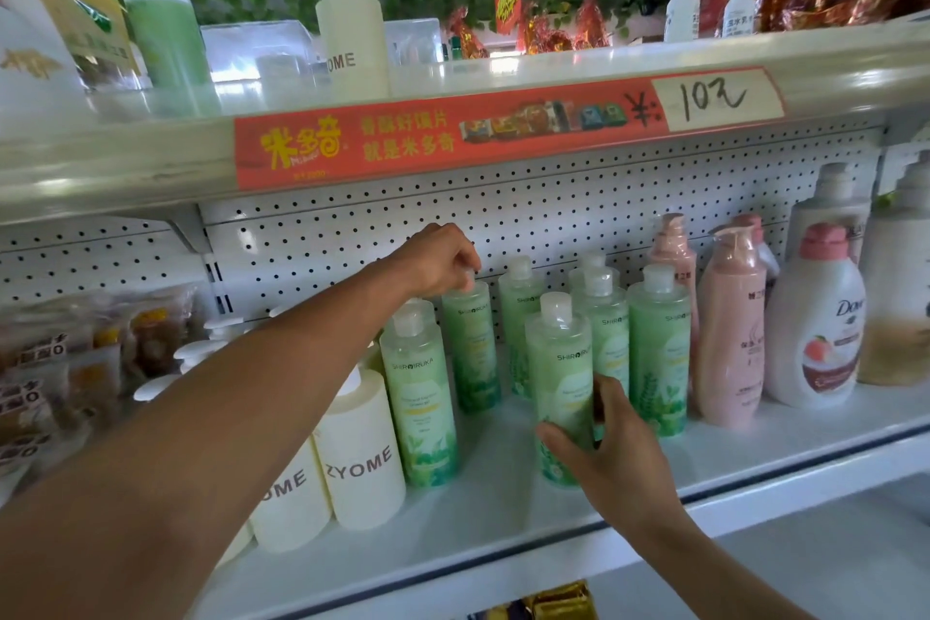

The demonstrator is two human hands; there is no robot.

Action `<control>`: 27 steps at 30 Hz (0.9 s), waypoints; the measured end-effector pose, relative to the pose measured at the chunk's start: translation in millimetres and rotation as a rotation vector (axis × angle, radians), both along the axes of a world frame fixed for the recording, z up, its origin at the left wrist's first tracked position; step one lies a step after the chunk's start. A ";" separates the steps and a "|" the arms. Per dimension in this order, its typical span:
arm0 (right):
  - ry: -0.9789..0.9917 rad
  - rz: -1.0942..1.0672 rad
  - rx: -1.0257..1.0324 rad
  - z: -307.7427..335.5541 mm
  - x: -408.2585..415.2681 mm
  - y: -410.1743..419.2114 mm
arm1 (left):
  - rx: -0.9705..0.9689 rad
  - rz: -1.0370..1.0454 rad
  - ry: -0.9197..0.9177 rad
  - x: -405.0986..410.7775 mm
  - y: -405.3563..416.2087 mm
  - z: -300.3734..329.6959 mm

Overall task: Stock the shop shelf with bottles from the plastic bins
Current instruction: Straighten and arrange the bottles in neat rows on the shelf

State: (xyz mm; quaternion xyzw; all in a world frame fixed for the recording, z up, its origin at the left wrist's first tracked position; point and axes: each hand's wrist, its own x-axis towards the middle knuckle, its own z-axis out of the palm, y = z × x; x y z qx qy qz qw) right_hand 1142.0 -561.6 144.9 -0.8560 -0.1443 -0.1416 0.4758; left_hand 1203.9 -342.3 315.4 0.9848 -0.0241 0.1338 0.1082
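Several green SHIROIRUKA bottles with clear caps stand on the white middle shelf. My left hand reaches in from the left and grips the cap of a green bottle in the back row. My right hand holds the lower body of another green bottle at the front, upright on the shelf. One more green bottle stands left of it, and others stand behind and to the right. No plastic bin is in view.
Cream ZYOME pump bottles crowd the shelf's left front. Pink bottles and a white Dove bottle stand to the right. Snack packets lie far left. The upper shelf with a red price strip hangs overhead.
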 end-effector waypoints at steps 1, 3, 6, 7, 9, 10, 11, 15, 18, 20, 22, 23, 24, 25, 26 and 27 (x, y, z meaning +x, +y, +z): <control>-0.001 -0.002 -0.002 -0.1 -0.3 0.0 | 0.003 0.009 -0.006 1.8 1.8 -0.8; 0.002 -0.001 0.000 0.1 -0.3 -0.7 | -0.001 0.034 -0.011 6.0 5.5 -1.8; 0.003 0.004 -0.002 -0.6 0.6 -1.8 | 0.008 0.068 -0.003 10.2 8.7 -2.0; 0.001 0.005 0.000 -0.7 0.8 -2.3 | 0.015 0.075 -0.003 11.7 9.7 -1.8; 0.000 0.012 -0.006 -0.8 1.3 -1.6 | 0.022 0.080 0.001 11.8 10.9 -1.1; 0.002 0.013 -0.007 -0.9 1.5 -1.9 | 0.029 0.078 0.004 12.0 10.7 -0.5; 0.002 0.015 -0.007 -1.0 1.9 -2.0 | 0.037 0.076 0.011 12.0 10.6 -0.2; 0.005 0.033 -0.003 -1.3 2.4 -2.3 | 0.044 0.030 0.076 2.0 6.1 5.7; 0.028 0.076 0.017 -1.3 3.1 -5.5 | -0.017 -0.037 0.005 -18.7 -0.9 10.6; 0.060 0.120 0.032 -2.6 2.9 -8.8 | -0.042 -0.070 -0.074 -39.4 -4.9 10.6; 0.070 0.148 0.025 -4.6 2.5 -12.4 | -0.022 -0.067 -0.116 -62.7 -5.9 7.3; 0.070 0.157 0.022 -5.1 2.0 -13.8 | -0.008 -0.051 -0.124 -74.8 -4.7 5.0; 0.070 0.163 0.020 -5.1 1.5 -14.7 | -0.002 -0.029 -0.128 -86.3 -2.3 2.9; 0.072 0.166 0.015 -4.6 1.1 -15.2 | -0.002 0.000 -0.126 -96.9 0.5 0.6; 0.078 0.168 0.011 -3.7 0.9 -15.5 | -0.003 0.032 -0.117 -105.9 3.3 -1.4; 0.085 0.172 0.007 -2.7 1.2 -15.6 | 0.002 0.064 -0.097 -113.0 5.6 -4.0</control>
